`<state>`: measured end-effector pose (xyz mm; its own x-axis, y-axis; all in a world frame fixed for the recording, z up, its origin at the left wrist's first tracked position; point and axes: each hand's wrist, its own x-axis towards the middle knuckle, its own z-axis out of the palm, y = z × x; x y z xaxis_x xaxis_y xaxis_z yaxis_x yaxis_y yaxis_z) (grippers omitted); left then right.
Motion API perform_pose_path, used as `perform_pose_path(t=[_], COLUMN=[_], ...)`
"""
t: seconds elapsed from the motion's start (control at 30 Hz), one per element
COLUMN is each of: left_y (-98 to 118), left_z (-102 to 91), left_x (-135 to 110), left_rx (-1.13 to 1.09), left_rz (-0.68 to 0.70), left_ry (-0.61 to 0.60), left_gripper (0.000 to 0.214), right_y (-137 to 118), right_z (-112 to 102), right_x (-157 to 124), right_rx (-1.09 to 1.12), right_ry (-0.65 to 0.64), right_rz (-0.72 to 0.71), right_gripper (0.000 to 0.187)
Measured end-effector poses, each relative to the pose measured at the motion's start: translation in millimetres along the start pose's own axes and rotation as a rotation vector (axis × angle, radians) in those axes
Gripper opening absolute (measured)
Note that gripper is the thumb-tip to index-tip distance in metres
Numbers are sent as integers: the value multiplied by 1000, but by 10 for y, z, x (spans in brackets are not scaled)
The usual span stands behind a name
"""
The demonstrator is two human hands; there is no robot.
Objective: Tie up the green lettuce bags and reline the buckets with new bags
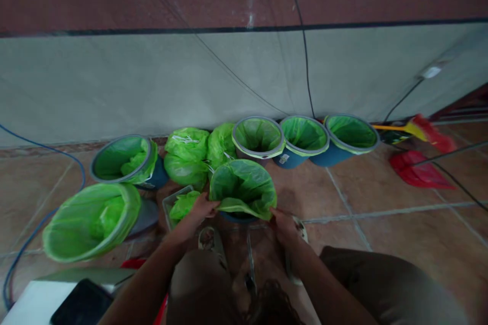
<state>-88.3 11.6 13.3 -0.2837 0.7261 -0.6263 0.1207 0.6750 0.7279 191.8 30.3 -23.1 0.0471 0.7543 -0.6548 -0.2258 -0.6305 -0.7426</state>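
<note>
A small bin lined with a green plastic bag (243, 185) stands on the tiled floor right in front of me. My left hand (200, 209) is closed on the bag's left rim. My right hand (282, 224) is closed on the bag's right edge, pulling it down over the bin. The bin's blue body barely shows under the bag. My knees and sandals sit just below the hands.
Several more green-lined bins (258, 136) stand along the grey wall (152, 81), one (90, 218) tipped at the left. Tied green bags (186, 155) lie behind. A clear tray of bags (176, 203) is by my left hand. A red dustpan (417, 172) and broom (423, 129) lie right.
</note>
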Motion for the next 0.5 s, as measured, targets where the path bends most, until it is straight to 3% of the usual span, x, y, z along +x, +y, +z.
perform_pose_path(t=[0.13,0.2,0.37,0.5], left_y=[-214,-327,-532,-532], left_z=[-53,-70,6,80], left_x=[-149,-177,-93,47], left_rx=[-425,-534,-681,-622], left_rz=[-5,-27,-33,-42], left_ry=[-155,-202,-218,-132], left_gripper=[29,29,24,19], right_y=[171,247,356,377], right_z=[-10,-65,-152,-98], right_x=[-80,-66,28,123], right_rx=[174,197,207,203], right_ry=[-26,-28,-51,-87], right_rz=[98,111,114,122], right_gripper=[23,21,21,17])
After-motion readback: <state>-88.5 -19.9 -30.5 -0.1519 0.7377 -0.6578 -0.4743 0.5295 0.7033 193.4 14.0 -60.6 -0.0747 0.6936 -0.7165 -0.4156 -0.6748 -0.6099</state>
